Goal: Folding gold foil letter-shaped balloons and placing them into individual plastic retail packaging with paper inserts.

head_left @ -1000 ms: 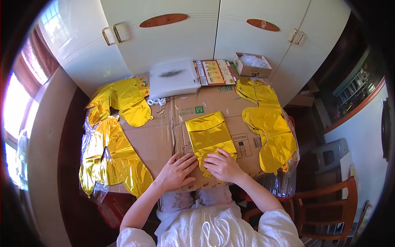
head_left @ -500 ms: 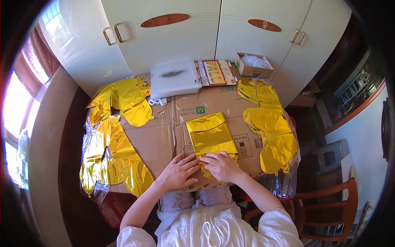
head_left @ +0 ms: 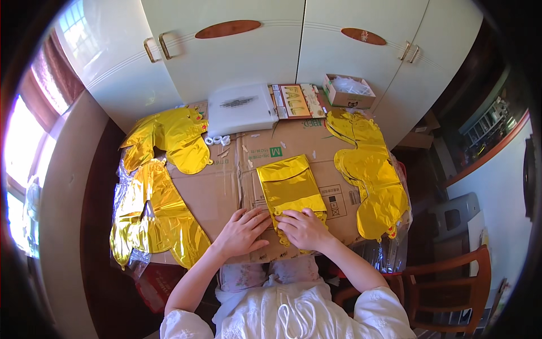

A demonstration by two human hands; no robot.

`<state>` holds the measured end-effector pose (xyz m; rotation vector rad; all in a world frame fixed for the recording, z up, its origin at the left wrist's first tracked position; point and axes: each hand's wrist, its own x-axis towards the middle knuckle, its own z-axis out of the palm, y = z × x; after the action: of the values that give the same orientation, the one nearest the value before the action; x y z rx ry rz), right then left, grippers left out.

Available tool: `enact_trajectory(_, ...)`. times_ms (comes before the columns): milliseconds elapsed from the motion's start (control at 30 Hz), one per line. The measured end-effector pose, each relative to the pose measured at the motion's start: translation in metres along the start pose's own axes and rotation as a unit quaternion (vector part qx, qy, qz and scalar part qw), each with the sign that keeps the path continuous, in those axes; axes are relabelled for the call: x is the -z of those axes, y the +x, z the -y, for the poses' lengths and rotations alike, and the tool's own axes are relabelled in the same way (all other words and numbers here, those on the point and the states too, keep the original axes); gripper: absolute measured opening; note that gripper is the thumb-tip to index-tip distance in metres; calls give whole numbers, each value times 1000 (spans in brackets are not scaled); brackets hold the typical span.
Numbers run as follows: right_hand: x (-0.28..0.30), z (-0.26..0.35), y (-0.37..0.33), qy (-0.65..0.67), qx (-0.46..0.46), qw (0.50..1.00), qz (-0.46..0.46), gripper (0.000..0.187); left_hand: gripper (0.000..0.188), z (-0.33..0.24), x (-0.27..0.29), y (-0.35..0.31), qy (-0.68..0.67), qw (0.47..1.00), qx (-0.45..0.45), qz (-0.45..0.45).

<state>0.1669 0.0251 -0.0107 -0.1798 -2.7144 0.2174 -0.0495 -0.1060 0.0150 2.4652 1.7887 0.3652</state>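
A folded gold foil balloon [head_left: 291, 183] lies on the flattened cardboard in front of me, its wavy lower end towards my body. My right hand [head_left: 305, 230] rests over that lower end, its bent fingers closed on the foil. Beside the balloon's lower left edge, my left hand [head_left: 243, 233] lies flat on the cardboard with its fingers apart, holding nothing. The right hand partly covers the scalloped gold edge below it.
Unfolded gold foil balloons lie at the far left [head_left: 166, 138], near left [head_left: 158, 217] and right [head_left: 372, 175]. At the back are a stack of clear plastic bags [head_left: 243, 116], a printed card [head_left: 296, 101], an open box [head_left: 350, 99] and white rolls [head_left: 217, 140]. Cardboard [head_left: 209, 186] covers the table.
My left hand has shifted slightly left, its fingertips a little further from the balloon. The right hand stays on the foil's lower end, almost unmoved.
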Motion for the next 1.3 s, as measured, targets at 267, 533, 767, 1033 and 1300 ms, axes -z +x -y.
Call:
enact_trajectory(267, -1, 0, 0, -17, 4, 1000, 4, 35, 57, 4, 0, 3, 34, 999, -19, 4)
enact_trajectory(533, 0, 1, -1, -14, -4, 1000, 1, 34, 54, 14, -2, 10, 31, 999, -35, 17)
enact_trajectory(767, 2, 1, 0, -6, -16, 1000, -3, 33, 47, 19, 0, 11, 24, 998, -62, 22)
enact_trajectory(1033, 0, 1, 0, -2, -19, 1000, -1, 32, 41, 13, 5, 11, 38, 995, -73, 52)
enact_trajectory(1300, 0, 1, 0, 3, -21, 1000, -10, 29, 42, 4, 12, 13, 20, 994, -83, 74)
